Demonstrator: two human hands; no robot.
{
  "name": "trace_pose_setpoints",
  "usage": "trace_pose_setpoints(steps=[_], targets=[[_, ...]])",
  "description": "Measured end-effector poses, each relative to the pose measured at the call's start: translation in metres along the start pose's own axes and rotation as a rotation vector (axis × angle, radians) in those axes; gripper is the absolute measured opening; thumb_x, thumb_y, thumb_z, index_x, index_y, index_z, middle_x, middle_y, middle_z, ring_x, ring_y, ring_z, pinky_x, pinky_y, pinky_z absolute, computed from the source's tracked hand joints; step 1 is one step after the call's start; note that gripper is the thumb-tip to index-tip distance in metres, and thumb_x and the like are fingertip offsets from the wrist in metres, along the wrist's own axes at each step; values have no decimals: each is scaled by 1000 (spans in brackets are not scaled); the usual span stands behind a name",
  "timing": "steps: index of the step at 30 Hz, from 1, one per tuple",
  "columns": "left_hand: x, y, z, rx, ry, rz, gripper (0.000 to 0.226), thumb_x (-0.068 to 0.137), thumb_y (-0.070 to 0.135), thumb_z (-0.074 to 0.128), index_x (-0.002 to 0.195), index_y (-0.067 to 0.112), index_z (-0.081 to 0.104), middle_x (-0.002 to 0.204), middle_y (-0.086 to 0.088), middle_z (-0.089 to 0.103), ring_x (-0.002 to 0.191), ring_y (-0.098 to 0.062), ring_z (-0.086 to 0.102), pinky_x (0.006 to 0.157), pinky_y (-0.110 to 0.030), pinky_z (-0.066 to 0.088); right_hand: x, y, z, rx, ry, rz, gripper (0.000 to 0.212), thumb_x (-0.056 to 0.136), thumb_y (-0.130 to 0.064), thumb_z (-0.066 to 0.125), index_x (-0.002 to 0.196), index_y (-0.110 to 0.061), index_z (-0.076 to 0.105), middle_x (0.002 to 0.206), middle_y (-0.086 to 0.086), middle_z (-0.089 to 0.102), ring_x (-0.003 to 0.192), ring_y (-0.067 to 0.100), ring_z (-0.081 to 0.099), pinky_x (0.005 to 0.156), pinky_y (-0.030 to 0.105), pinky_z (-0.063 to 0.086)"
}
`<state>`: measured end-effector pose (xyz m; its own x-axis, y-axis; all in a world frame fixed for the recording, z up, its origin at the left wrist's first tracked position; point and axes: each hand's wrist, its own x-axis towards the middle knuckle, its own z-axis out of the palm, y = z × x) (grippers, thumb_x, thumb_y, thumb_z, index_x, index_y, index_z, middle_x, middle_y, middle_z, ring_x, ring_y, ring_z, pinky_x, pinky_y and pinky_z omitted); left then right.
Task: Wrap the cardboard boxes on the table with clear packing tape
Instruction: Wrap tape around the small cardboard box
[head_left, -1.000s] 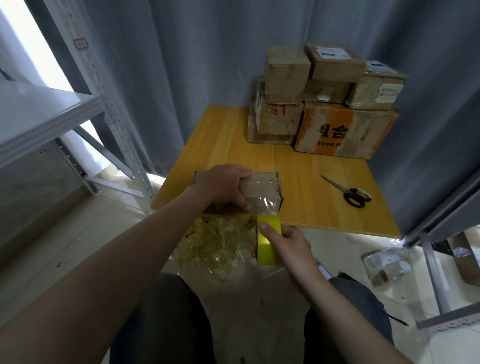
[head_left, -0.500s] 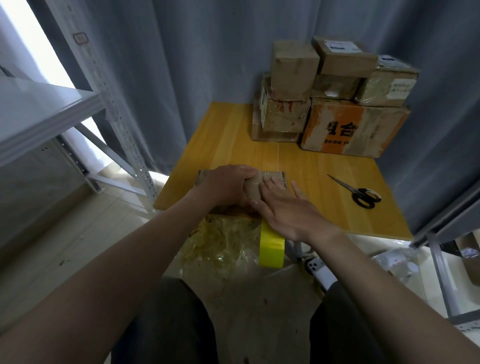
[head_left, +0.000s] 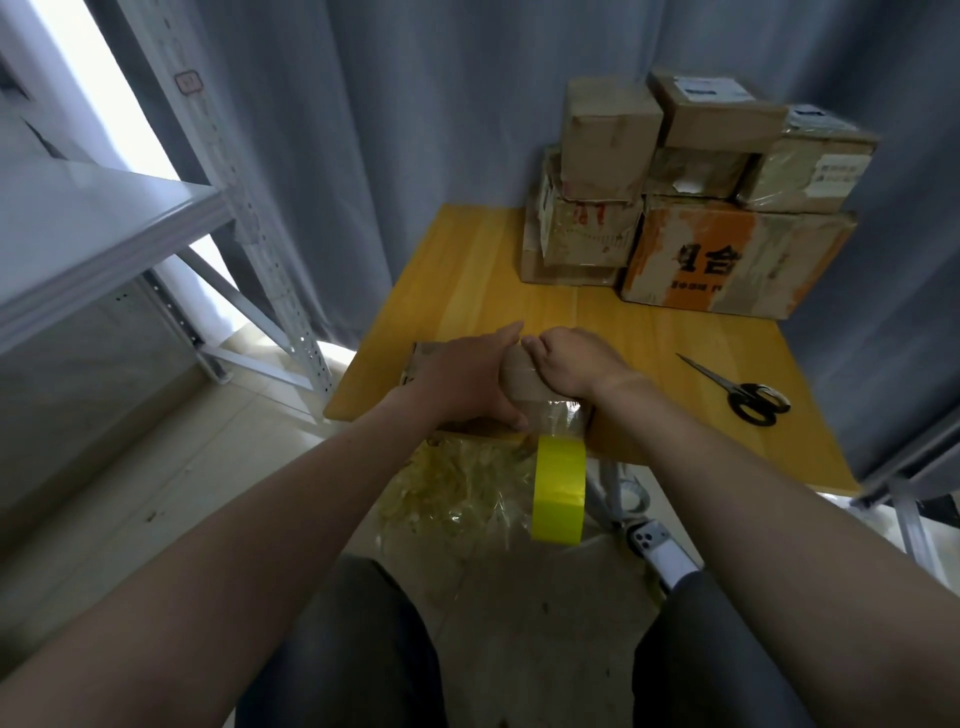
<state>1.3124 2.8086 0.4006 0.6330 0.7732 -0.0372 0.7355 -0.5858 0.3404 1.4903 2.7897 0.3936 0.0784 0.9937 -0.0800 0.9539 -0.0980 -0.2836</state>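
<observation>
A small cardboard box (head_left: 523, 385) sits at the near edge of the yellow wooden table (head_left: 467, 270). My left hand (head_left: 457, 376) lies over its top and grips it, thumb on the near side. My right hand (head_left: 569, 364) rests on the right part of the box, fingers bent over its far edge. A strip of clear tape (head_left: 560, 420) runs down the box's near face. From that strip a yellow-green tape roll (head_left: 560, 491) hangs free below the table edge.
Several taped cardboard boxes (head_left: 701, 208) are stacked at the table's far right. Black scissors (head_left: 748, 395) lie to the right. A wad of crumpled clear tape (head_left: 457, 488) lies on the floor, with a phone (head_left: 657, 545) near my right knee. A metal shelf rack (head_left: 104, 223) stands left.
My right hand let go of the tape roll, came up onto the box top and slid toward the far edge. The roll now hangs by the tape strip. My left hand kept its hold.
</observation>
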Motion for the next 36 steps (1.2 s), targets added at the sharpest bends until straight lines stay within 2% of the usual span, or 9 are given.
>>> trace_pose_setpoints(steps=[6, 9, 13, 17, 20, 25, 29, 32, 36], targets=[[3, 1, -4, 13, -19, 21, 107, 66, 51, 93, 155, 24, 40, 147, 1, 56, 131, -22, 53, 89, -28, 35, 0, 4, 3, 6, -1, 7, 52, 110, -49, 25, 105, -16, 65, 122, 15, 68, 115, 38, 58, 93, 44, 42], [5, -1, -2, 7, -38, 9, 109, 67, 51, 92, 157, 21, 39, 153, 0, 51, 136, -22, 49, 96, -29, 35, -33, 4, 7, -33, -39, -45, 54, 111, -48, 17, 156, -25, 37, 165, -1, 35, 154, 29, 22, 123, 60, 7], [6, -4, -2, 16, -40, 22, 113, 64, 56, 92, 158, 21, 40, 154, 2, 51, 136, -21, 50, 103, -32, 39, -76, 6, 15, 89, -10, -100, 57, 112, -46, 25, 166, -29, 16, 172, -16, 6, 159, 16, -11, 125, 56, -7], [9, -1, -7, 86, -47, 32, 115, 59, 64, 90, 156, 24, 42, 153, 4, 52, 136, -20, 51, 108, -38, 45, -103, 14, 23, 566, 210, -54, 41, 104, -34, 58, 145, -27, 59, 156, -9, 49, 154, 18, 27, 125, 50, 26], [14, 6, -18, 109, -109, -17, 108, 56, 68, 87, 150, 27, 52, 140, 7, 62, 120, -19, 59, 95, -38, 52, -125, 15, 16, 821, 435, 163, 20, 95, -36, 70, 111, -26, 64, 120, -6, 63, 114, 16, 60, 95, 42, 53], [19, 5, -31, -172, -170, -99, 52, 60, 67, 87, 87, 24, 80, 79, 8, 70, 81, -16, 66, 69, -39, 53, -156, 4, -25, 936, 74, 315, 35, 98, -52, 62, 98, -18, 63, 82, -5, 68, 75, 6, 65, 59, 22, 46], [19, -3, -43, -293, -316, -168, 58, 63, 70, 84, 104, 29, 82, 102, 6, 78, 97, -15, 72, 93, -43, 60, -167, -8, -40, 1087, 68, 209, 31, 101, -39, 62, 96, -10, 71, 67, -4, 76, 61, 2, 69, 54, 13, 50], [18, -6, -46, -375, -411, -222, 76, 54, 81, 81, 106, 26, 82, 101, 3, 80, 96, -18, 76, 96, -44, 60, -165, -16, -43, 1257, 166, 135, 30, 102, -32, 61, 101, -3, 71, 74, 10, 77, 69, 18, 72, 63, 23, 57], [18, -6, -49, -323, -324, -254, 70, 65, 79, 76, 97, 18, 83, 95, -2, 80, 92, -21, 75, 92, -42, 61, -158, -15, -45, 1274, 277, 92, 20, 103, -24, 60, 95, -8, 71, 65, -3, 74, 59, 3, 69, 54, 14, 50]])
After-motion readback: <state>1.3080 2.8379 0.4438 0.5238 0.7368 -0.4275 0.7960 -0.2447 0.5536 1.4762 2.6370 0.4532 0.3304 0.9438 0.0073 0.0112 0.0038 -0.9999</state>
